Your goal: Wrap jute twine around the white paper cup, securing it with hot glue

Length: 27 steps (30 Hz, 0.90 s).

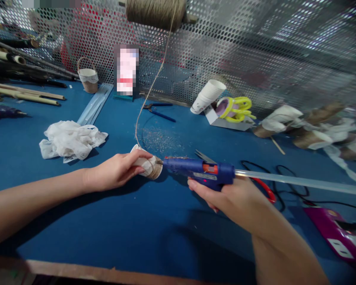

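Note:
My left hand [121, 168] is closed around a white paper cup [148, 165] lying on its side, with brown twine wound near the end that faces right. In my right hand [225, 194] is a blue hot glue gun [195, 168], its nozzle at the cup's wound end. A long clear glue stick [284, 181] sticks out of the gun's back. From the cup, a strand of twine [150, 89] runs up to a big spool [156, 12] overhead.
White lace [72, 140] lies left, near a finished twine basket [88, 79]. Pliers [160, 110], stacked cups [207, 96] and a box with yellow-handled scissors [234, 111] stand behind. Red-handled scissors [265, 190], a black cord and a purple power strip [332, 233] are right.

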### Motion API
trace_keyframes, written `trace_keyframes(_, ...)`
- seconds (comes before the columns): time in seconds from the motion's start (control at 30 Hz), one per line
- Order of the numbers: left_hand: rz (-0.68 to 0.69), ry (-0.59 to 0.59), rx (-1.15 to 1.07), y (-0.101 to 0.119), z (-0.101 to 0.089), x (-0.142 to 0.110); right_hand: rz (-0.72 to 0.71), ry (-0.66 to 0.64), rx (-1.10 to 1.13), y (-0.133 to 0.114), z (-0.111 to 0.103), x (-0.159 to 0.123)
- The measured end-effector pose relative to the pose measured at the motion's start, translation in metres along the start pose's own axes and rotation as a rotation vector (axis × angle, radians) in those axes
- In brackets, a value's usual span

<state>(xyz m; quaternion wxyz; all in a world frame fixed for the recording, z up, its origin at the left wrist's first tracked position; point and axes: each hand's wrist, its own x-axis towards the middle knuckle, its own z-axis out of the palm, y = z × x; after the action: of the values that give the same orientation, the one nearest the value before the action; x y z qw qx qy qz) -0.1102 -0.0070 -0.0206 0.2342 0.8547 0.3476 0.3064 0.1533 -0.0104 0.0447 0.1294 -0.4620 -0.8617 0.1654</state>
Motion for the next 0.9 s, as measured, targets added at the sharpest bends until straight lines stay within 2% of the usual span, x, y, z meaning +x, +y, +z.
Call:
trace_keyframes(0.1, 0.017, 0.004, 0.035, 0.0, 0.001, -0.001, 0.18, 0.004, 0.076, -0.008, -0.001, 0.004)
trace_keyframes(0.27, 0.026, -0.022, 0.058, 0.004, 0.0, 0.0, 0.313, -0.006, 0.23, -0.015, 0.0, 0.011)
trace_keyframes(0.37, 0.029, -0.036, 0.061, 0.006, -0.001, 0.001, 0.367, -0.027, 0.237, -0.015, 0.001, 0.013)
trace_keyframes(0.73, 0.027, -0.043, 0.079, 0.005, -0.002, 0.001, 0.286, -0.003, 0.225, -0.011, 0.001, 0.01)
trace_keyframes(0.9, 0.024, -0.044, 0.076, 0.005, -0.003, 0.001, 0.324, -0.035, 0.215, -0.01, 0.003, 0.01)
